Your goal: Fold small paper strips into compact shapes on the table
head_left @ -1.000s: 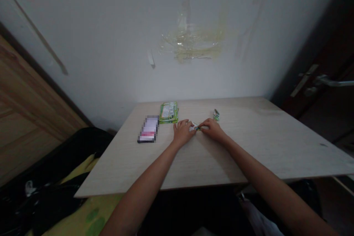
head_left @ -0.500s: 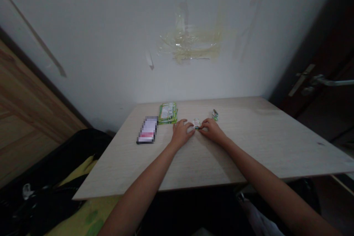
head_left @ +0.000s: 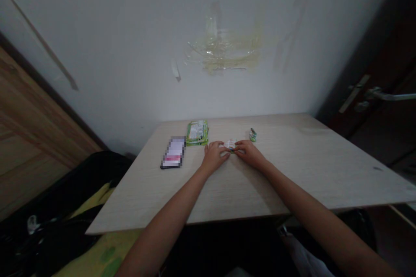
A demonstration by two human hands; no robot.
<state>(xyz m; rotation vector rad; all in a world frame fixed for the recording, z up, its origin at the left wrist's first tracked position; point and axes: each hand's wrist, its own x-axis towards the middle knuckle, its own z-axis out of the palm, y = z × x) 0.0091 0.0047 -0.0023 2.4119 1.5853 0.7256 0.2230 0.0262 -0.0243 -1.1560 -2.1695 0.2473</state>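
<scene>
Head view: left hand (head_left: 213, 155) and right hand (head_left: 250, 153), fingers pinching one small, printed wrapper (head_left: 231, 143) right of the smartphone (head_left: 174, 152).
That single, rectangular smartphone lies on a wood-grained surface (head_left: 292, 169); just beyond it, overlapping green packets (head_left: 197, 131), count unclear; well right of it, one crumpled wrapper (head_left: 252, 135).

- Bench (head_left: 308, 164): phone (head_left: 174, 152) on left; packet stack (head_left: 197, 131) behind it, to its right.
- Small wrapper (head_left: 231, 143): between left fingers (head_left: 217, 144) and right fingers (head_left: 242, 143).
- Second wrapper (head_left: 253, 135): on bench, behind right fingers.
</scene>
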